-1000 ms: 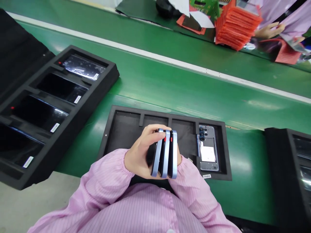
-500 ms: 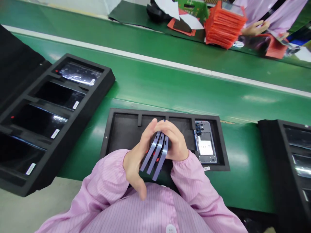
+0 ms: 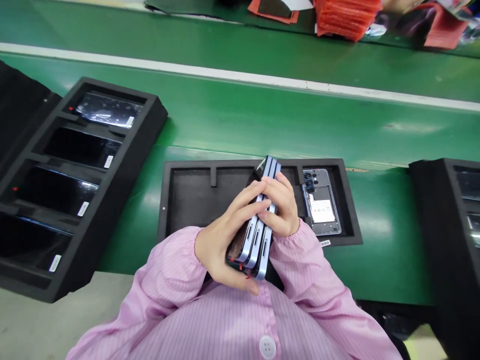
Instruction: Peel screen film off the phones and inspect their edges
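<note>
Three smartphones [image 3: 258, 239] with pale blue-violet frames are stacked side by side on edge between my hands, tilted, with small red tabs at their near ends. My left hand [image 3: 228, 235] wraps the stack from the left, thumb along the near end and fingers over the upper edges. From the right, my right hand [image 3: 280, 207] grips the same stack. Beneath lies a black foam tray [image 3: 187, 200] with compartments. One smartphone [image 3: 321, 202], camera side up with a white label, rests in its right compartment.
At left, a black foam tray [image 3: 123, 200] holds several dark-screened phones with white stickers. Another black tray [image 3: 431, 225] with phones stands at right. Across the green bench [image 3: 225, 120] runs a white strip [image 3: 232, 75]. A stack of red sheets [image 3: 347, 17] lies at the back.
The stacked phones have turned in my hands, so more of their long side edges show. My left fingers have closed over them. The view has tilted down.
</note>
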{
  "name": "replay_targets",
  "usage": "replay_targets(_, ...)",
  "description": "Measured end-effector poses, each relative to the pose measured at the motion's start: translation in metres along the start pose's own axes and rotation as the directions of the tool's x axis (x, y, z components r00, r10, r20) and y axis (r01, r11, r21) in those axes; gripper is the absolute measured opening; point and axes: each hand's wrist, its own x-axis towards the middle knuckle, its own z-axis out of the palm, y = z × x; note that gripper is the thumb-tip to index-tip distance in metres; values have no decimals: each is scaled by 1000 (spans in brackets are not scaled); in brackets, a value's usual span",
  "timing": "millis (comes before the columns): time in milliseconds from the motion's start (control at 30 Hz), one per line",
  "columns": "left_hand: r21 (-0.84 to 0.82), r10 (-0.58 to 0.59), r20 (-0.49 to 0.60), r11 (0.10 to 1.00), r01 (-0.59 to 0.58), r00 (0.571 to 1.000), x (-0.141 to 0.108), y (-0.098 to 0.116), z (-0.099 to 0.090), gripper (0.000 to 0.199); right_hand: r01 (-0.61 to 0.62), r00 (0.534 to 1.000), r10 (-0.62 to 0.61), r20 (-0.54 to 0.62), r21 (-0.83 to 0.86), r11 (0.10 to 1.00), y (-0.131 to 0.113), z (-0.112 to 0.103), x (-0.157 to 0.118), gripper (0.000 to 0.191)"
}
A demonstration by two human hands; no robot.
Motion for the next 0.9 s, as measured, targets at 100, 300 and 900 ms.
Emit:
replay_targets(100,-6,-18,-3,1000,18,1000,-1,-1,0,133,132,987,-135,-84,-40,990,2,4,1,28)
replay_targets(300,-13,-82,-1,997,82,997,1,0,-1,131,218,965,-217,-147,-7,976,5,9,3,38)
replay_targets(900,-80,-106,8,991,107,994,4,3,-2,126,356,911,-381,-157,-169,919,-3,5,12,24)
